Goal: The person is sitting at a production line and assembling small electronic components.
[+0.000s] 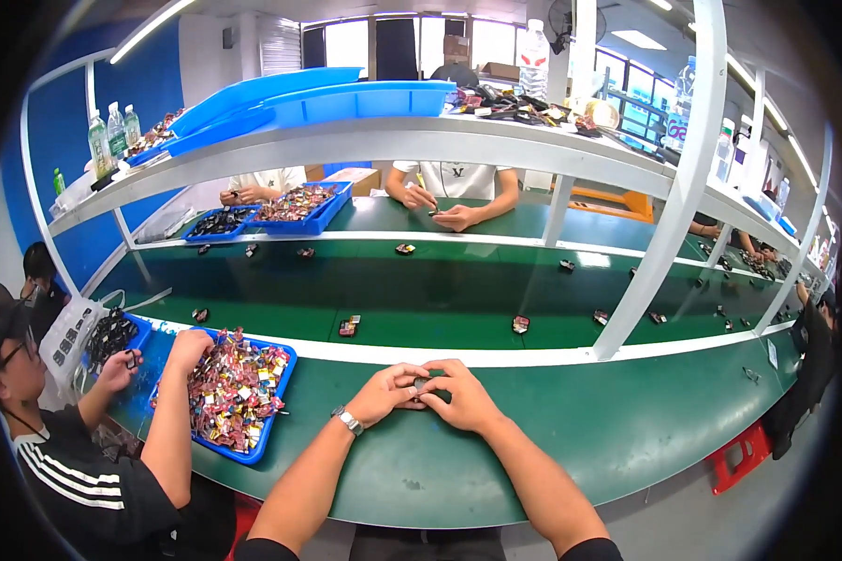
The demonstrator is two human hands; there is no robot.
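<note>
The small dark part [421, 383] sits pinched between the fingers of our left hand [381, 395] and right hand [465, 400], above the green bench [571, 425]. We judge it light, stiff, perhaps fragile, best held by its edges.

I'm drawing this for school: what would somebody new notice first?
Probably the left hand and right hand in the middle, pinching a dark piece over the green table. To their left, a blue tray heaped with reddish parts stands out. Beyond them, small pieces lie scattered on a green belt.
</note>
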